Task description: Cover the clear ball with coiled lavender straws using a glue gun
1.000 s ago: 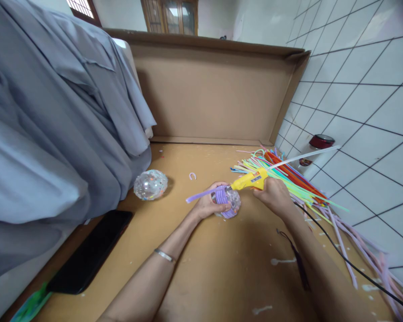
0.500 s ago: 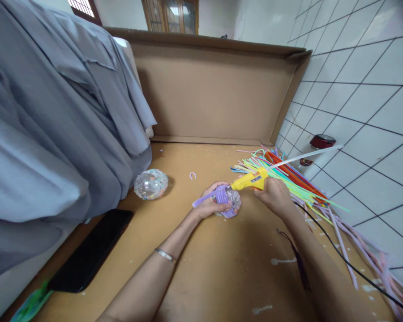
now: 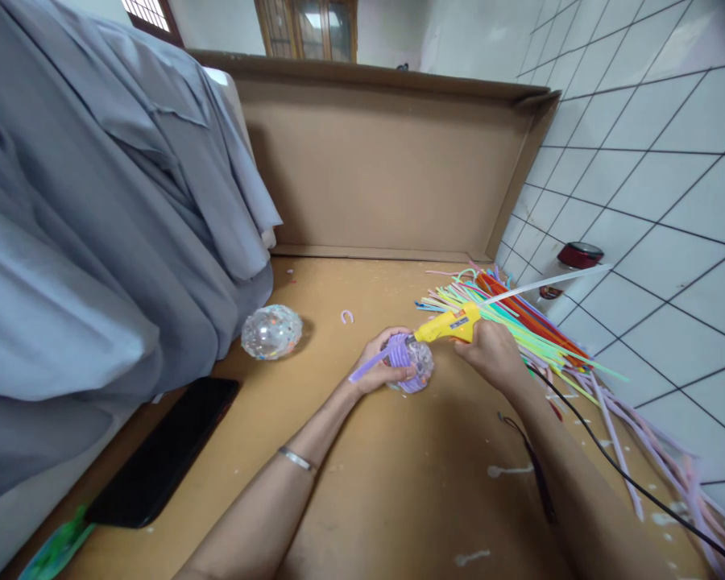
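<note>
My left hand (image 3: 379, 366) is wrapped round a clear ball (image 3: 424, 366) that has purple pipe cleaner rows on its left side. A loose purple pipe cleaner end (image 3: 367, 366) sticks out to the left, over the hand. In my right hand (image 3: 492, 354) is a yellow glue gun (image 3: 450, 324), its nozzle at the edge of the purple rows; whether it touches them I cannot tell. A long whitish glue stick (image 3: 544, 283) juts from the gun's back. Left of my hands, a second clear ball (image 3: 271, 332) rests on the table.
Many coloured pipe cleaners (image 3: 537, 330) lie along the tiled wall at right, near a red-lidded jar (image 3: 571, 266). The black cord (image 3: 616, 455) runs toward the lower right. A dark phone (image 3: 166, 451) lies at left; a cardboard panel (image 3: 387, 169) stands behind. A small pink curl (image 3: 347, 316) lies mid-table.
The glue gun has shifted very slightly left and down along the purple rows. The loose pipe cleaner end has dropped a little. My left hand holds nearly the same place.
</note>
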